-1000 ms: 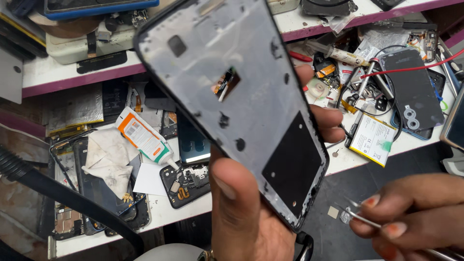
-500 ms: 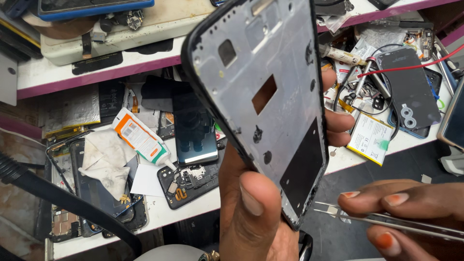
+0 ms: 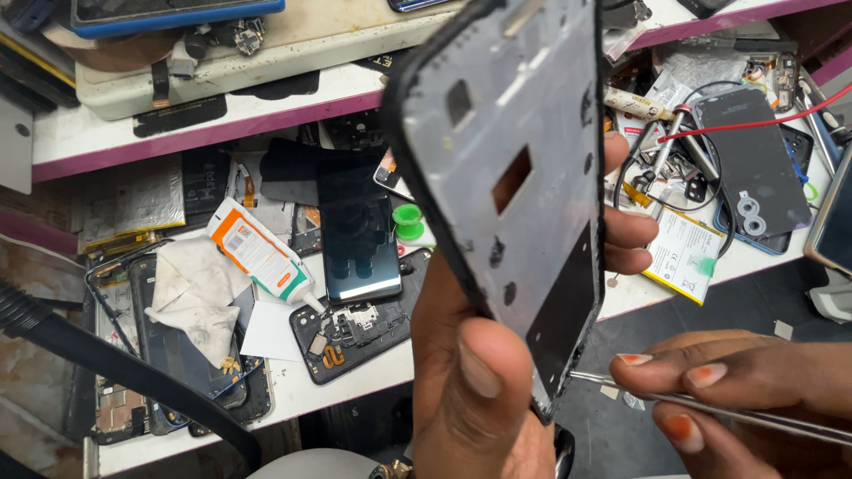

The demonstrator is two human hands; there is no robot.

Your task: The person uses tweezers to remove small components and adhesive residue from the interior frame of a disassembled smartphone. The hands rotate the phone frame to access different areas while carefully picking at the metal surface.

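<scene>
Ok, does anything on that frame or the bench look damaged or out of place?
The phone frame in the left hand looks ragged along its lower edge, near the tweezers in the right hand. The glue tube lies loose on the cluttered bench.

I have just one view to work with, from the camera worn on the person's head, tilted steeply down and forward over a cluttered white workbench (image 3: 293, 395). It sits very close to the phone frame (image 3: 519, 191), which fills the middle of my picture from the top edge to near the bottom, with the left hand (image 3: 484, 381) at the lower centre (its thumb large in the foreground) and the right hand (image 3: 754, 399) cut off by the lower right corner. Farther off, the bench runs left to right, a raised shelf (image 3: 222, 106) across the top.
</scene>
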